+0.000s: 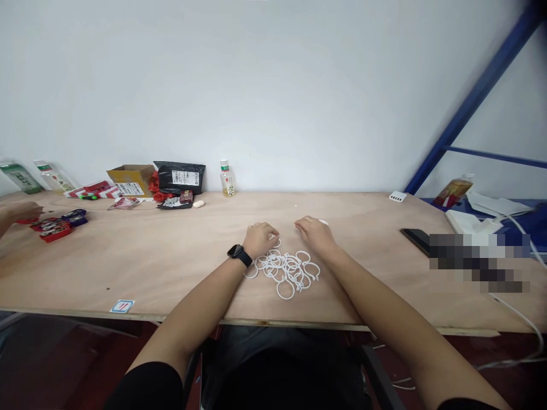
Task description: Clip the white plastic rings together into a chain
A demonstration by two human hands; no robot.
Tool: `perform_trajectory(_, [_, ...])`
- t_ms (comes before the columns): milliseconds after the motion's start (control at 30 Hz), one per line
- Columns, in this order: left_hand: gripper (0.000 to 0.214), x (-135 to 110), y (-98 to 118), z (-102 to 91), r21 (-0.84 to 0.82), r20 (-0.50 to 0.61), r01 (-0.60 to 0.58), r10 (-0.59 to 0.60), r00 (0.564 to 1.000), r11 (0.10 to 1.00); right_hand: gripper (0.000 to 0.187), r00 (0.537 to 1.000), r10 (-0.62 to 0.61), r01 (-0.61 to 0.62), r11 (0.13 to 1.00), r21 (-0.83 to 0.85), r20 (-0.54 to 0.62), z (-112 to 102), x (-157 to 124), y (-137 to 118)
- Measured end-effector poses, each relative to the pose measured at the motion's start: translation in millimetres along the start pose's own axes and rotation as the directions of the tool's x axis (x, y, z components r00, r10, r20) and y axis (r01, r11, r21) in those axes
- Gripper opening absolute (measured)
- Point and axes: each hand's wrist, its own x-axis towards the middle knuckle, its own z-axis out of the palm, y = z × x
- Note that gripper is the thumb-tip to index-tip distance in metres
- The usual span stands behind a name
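A pile of several white plastic rings (pixel 285 269) lies on the plywood table (pixel 171 256) in front of me. My left hand (pixel 260 237), with a black watch on its wrist, rests at the pile's far left edge, fingers curled down onto the rings. My right hand (pixel 314 232) lies just beyond the pile's far right side, fingers bent towards the table. Whether either hand pinches a ring is hidden under the fingers.
Another person's hand (pixel 19 212) works at red and blue items (pixel 57 225) on the far left. A cardboard box (pixel 131 179), black bag (pixel 179 177) and small bottle (pixel 227 179) stand by the wall. A black phone (pixel 416 238) lies at the right, blue shelving (pixel 474 97) beyond.
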Motion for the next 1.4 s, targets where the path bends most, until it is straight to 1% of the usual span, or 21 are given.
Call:
perform_trajectory(33, [0.021,-0.6,-0.6,-1.8,0.076,0.044,0.033,-0.036,0.998,0.997,0.024,0.999,0.039,-0.038,0.998,-0.041,0.024,-1.3,0.2,4.6])
perform_trajectory(100, [0.025,-1.5,-1.7,-3.2,0.171,0.115,0.093,-0.114,0.987,0.981,0.022,0.994,0.103,-0.1,0.993,-0.061,0.046,-2.7,-0.2,10.9])
perform_trajectory(167, [0.027,-1.5,-3.3,-2.2,0.21,0.152,0.125,-0.159,0.976,0.97,0.022,0.991,0.129,-0.128,0.992,-0.011,0.045,-2.0,-0.9,11.9])
perform_trajectory(233, [0.026,-0.8,-5.4,0.4,0.203,0.158,0.127,-0.161,0.974,0.971,0.021,0.993,0.114,-0.116,0.99,0.078,0.035,1.1,-1.4,7.6])
perform_trajectory(333, [0.024,0.4,-9.2,5.9,0.139,0.123,0.091,-0.109,0.986,0.986,0.019,0.998,0.046,-0.053,0.979,0.195,0.041,9.1,-1.5,-3.4])
perform_trajectory(400, [0.021,0.9,-11.6,9.8,0.082,0.081,0.06,-0.066,0.995,0.995,0.018,0.998,0.001,-0.014,0.973,0.231,0.056,15.1,-1.9,-9.4])
perform_trajectory(500, [0.01,1.5,-13.9,14.2,0.007,0.014,0.033,-0.033,0.999,0.999,0.016,0.995,-0.057,0.035,0.97,0.241,0.085,22.8,-3.2,-12.6])
perform_trajectory(667, [0.017,2.9,-11.7,16.3,-0.142,0.01,0.036,-0.035,0.999,0.989,0.015,0.986,-0.094,0.059,0.967,0.246,0.136,28.7,-5.8,-12.2])
perform_trajectory(733, [0.016,3.4,-8.4,16.2,-0.197,-0.046,-0.01,0.001,0.999,0.98,0.014,0.986,-0.101,0.062,0.961,0.27,0.134,28.3,-5.9,-14.4])
perform_trajectory(833, [0.013,3.5,-3.0,15.4,-0.239,-0.189,-0.117,0.072,0.979,0.964,0.014,0.994,-0.085,0.057,0.94,0.337,0.068,25.5,-4.6,-18.7])
perform_trajectory(900, [0.015,3.2,-0.5,14.6,-0.24,-0.259,-0.159,0.094,0.961,0.958,0.014,0.999,-0.036,0.033,0.915,0.401,0.001,23.0,-3.4,-20.4])
perform_trajectory(933, [0.018,3.0,0.2,14.2,-0.236,-0.277,-0.164,0.095,0.956,0.958,0.014,1.0,-0.003,0.014,0.9,0.436,-0.026,21.7,-3.1,-20.8])
perform_trajectory(1033, [0.023,2.8,0.0,13.0,-0.216,-0.288,-0.141,0.075,0.955,0.966,0.018,0.995,0.087,-0.045,0.842,0.538,-0.054,18.1,-3.2,-21.5])
perform_trajectory(1100, [0.022,2.7,-0.5,12.4,-0.204,-0.291,-0.134,0.07,0.954,0.97,0.019,0.994,0.101,-0.057,0.817,0.573,-0.045,16.1,-4.0,-22.8])
perform_trajectory(1233, [0.016,1.4,2.6,11.1,-0.215,-0.31,-0.166,0.094,0.946,0.963,0.016,0.994,0.081,-0.023,0.824,0.566,-0.078,15.6,-5.0,-26.4])
perform_trajectory(1333, [0.013,-0.8,8.0,9.4,-0.262,-0.301,-0.201,0.118,0.946,0.944,0.013,0.99,0.07,0.01,0.832,0.555,-0.123,17.4,-4.8,-26.5])
perform_trajectory(1400, [0.015,-2.1,11.0,8.3,-0.3,-0.298,-0.226,0.134,0.945,0.927,0.012,0.988,0.074,0.014,0.833,0.554,-0.136,17.8,-4.7,-25.3])
